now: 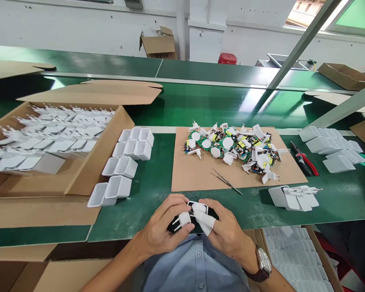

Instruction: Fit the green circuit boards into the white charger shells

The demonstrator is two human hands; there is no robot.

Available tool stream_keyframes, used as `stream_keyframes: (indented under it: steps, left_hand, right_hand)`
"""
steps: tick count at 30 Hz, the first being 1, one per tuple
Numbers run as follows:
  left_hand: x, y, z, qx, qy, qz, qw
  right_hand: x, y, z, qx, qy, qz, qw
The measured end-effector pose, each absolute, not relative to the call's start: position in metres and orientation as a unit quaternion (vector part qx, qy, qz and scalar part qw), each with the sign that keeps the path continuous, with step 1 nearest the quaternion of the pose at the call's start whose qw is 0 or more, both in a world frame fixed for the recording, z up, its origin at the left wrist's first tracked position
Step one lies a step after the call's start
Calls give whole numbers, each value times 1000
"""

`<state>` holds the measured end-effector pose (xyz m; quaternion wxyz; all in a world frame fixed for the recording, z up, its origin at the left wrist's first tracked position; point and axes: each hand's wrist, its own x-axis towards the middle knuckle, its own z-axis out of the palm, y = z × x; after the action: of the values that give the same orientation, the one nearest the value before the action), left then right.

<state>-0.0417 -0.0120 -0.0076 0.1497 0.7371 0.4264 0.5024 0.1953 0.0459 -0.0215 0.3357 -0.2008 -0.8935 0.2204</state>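
Observation:
In front of my chest, at the table's near edge, both my hands are closed around parts of a white plug charger. My left hand grips a white two-pin plug piece, its pins pointing left. My right hand holds a white charger case with its open end up, and a loose white flap lies by its thumb. Black surfaces show behind these parts; what they belong to is unclear. Just beyond my hands, tweezers lie partly on a cardboard sheet.
Circuit boards with plugs are heaped on the cardboard. At left stand empty white cases and a carton of plug-topped cases. On the right are pliers, more cases and a small plug-topped group.

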Motion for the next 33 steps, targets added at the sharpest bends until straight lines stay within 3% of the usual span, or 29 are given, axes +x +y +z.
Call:
stream_keyframes:
  steps: [9, 13, 15, 18, 33]
  left_hand:
    - [-46, -15, -16, 743, 439, 489, 128]
    - [-39, -16, -13, 732, 459, 501, 51]
    - [-32, -17, -8, 739, 450, 500, 31]
    - [-20, -16, 0, 736, 448, 507, 24]
    - [-6, -14, 16, 714, 463, 526, 21]
  right_hand:
    - [188, 51, -13, -226, -858, 280, 366]
    - [178, 45, -14, -317, -646, 550, 422]
    - [172, 39, -13, -345, -476, 695, 414]
    - [165, 33, -7, -337, -313, 806, 372]
    - [163, 25, -6, -328, -254, 837, 357]
